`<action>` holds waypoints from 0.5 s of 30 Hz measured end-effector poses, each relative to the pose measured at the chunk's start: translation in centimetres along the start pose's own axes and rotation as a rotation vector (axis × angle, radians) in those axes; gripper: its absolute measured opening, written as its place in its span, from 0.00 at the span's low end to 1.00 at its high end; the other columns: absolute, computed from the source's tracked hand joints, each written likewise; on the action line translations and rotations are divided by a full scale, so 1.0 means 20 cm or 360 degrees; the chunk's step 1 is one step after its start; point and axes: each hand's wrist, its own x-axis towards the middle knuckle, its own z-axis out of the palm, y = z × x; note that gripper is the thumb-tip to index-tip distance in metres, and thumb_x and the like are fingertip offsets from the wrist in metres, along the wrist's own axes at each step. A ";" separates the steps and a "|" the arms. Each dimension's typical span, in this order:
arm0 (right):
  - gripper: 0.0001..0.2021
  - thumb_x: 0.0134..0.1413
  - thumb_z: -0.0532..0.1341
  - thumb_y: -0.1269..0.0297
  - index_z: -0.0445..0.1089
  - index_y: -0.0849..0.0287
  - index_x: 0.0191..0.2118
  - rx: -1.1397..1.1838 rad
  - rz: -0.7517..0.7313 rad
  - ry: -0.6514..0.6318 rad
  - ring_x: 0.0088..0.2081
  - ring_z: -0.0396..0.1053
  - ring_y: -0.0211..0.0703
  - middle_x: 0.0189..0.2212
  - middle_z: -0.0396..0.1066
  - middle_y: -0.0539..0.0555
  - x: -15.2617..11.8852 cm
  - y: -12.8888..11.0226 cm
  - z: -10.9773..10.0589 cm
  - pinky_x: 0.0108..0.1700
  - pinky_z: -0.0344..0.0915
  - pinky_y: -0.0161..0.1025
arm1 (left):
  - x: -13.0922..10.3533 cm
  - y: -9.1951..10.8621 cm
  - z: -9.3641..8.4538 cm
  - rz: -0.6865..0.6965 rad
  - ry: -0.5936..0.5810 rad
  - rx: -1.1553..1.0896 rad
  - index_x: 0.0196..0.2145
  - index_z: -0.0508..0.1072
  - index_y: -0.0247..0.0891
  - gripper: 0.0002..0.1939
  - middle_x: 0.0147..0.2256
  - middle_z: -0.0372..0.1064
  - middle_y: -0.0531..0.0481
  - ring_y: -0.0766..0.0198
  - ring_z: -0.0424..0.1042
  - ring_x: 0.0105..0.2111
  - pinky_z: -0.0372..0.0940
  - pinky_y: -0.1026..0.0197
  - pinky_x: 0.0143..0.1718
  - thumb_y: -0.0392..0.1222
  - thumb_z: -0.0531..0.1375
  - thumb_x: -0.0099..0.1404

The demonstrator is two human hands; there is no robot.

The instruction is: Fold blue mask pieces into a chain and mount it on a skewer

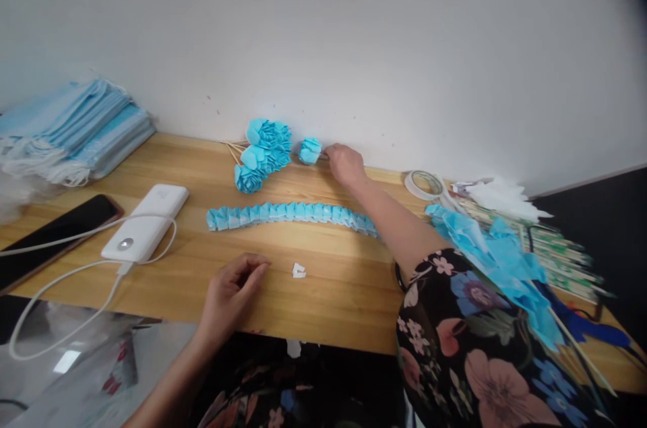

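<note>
At the back of the table, against the wall, my right hand (346,165) is closed around the short visible stem of a blue paper flower (310,150). The flower head points left and lies close to a bunch of blue paper flowers (265,148) on thin wooden sticks. My left hand (235,290) rests near the front edge, fingers loosely curled and thumb near the index finger, with nothing visible in it. A long row of folded light-blue paper pieces (288,213) stretches between my hands, its right end hidden behind my right forearm. Small white paper scraps (298,271) lie right of my left hand.
Stacked blue face masks (96,125) stand at the back left. A white power bank (146,222) with a cable and a dark phone (55,239) lie nearer. On the right are a tape roll (423,185), crumpled blue paper (495,253), packaged sticks (561,259) and a blue-handled tool (586,327).
</note>
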 end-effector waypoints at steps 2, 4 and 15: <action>0.17 0.67 0.50 0.75 0.73 0.58 0.52 0.0002 -0.0012 0.0004 0.52 0.71 0.51 0.49 0.74 0.62 0.00 0.00 -0.01 0.46 0.66 0.40 | 0.00 0.00 0.00 0.0003 0.0000 0.0005 0.29 0.77 0.46 0.11 0.30 0.78 0.50 0.56 0.77 0.31 0.71 0.56 0.35 0.53 0.60 0.60; 0.17 0.66 0.51 0.75 0.73 0.59 0.52 0.0005 -0.0019 0.0004 0.52 0.71 0.52 0.49 0.74 0.62 0.00 -0.01 0.00 0.46 0.66 0.40 | 0.00 0.00 0.00 0.0014 -0.0003 0.0017 0.29 0.77 0.45 0.11 0.29 0.77 0.50 0.56 0.76 0.30 0.71 0.57 0.34 0.52 0.60 0.61; 0.19 0.63 0.50 0.77 0.75 0.61 0.50 0.0091 0.0017 -0.0016 0.52 0.72 0.54 0.49 0.75 0.63 0.02 -0.03 0.07 0.46 0.68 0.42 | -0.01 0.00 -0.01 0.0044 -0.0001 -0.0003 0.32 0.78 0.37 0.15 0.31 0.78 0.48 0.61 0.75 0.30 0.69 0.62 0.34 0.52 0.61 0.63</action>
